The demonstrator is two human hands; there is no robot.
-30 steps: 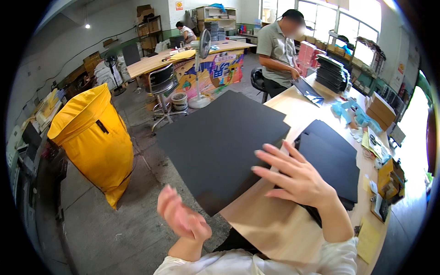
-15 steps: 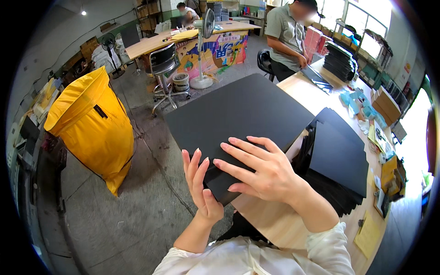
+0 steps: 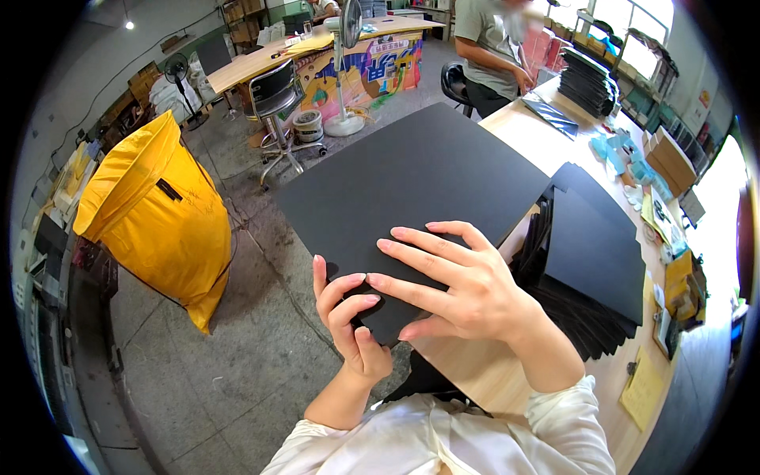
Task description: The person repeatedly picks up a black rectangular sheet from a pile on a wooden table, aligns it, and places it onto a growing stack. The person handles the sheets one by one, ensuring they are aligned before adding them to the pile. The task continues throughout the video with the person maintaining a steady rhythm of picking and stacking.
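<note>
Board [image 3: 419, 178], black, lay left of the sheet stack [image 3: 598, 257]; your right hand [image 3: 467, 289] rested across it, fingers spread; your left hand [image 3: 354, 328] curled at its near edge, pinch not determinable.

Yellow sack [image 3: 162, 226], white standing fan [image 3: 349, 28], black chair [image 3: 274, 89]

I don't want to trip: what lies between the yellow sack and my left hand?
In the head view, grey floor with dark lines across it shows between the yellow sack and your left hand.
</note>
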